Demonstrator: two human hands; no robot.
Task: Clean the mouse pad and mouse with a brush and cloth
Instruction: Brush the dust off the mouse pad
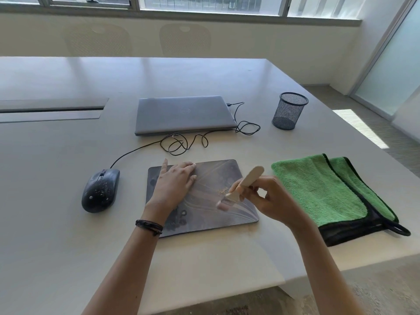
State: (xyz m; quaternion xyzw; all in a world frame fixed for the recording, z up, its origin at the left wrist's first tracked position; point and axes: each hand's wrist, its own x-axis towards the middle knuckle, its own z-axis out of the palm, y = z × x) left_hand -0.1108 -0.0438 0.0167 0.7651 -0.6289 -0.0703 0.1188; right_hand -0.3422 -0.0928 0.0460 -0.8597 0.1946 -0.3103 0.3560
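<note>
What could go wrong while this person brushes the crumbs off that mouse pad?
1. The brush in the right hand works crumbs near the right side of the mouse pad. A hard flick could throw them onto the green cloth lying close beside it, dirtying it before wiping.
2. Only the left hand, pressed flat, steadies the pad; lifting it might let the pad slide.
3. The mouse is speckled with debris that could drop onto the table.
</note>
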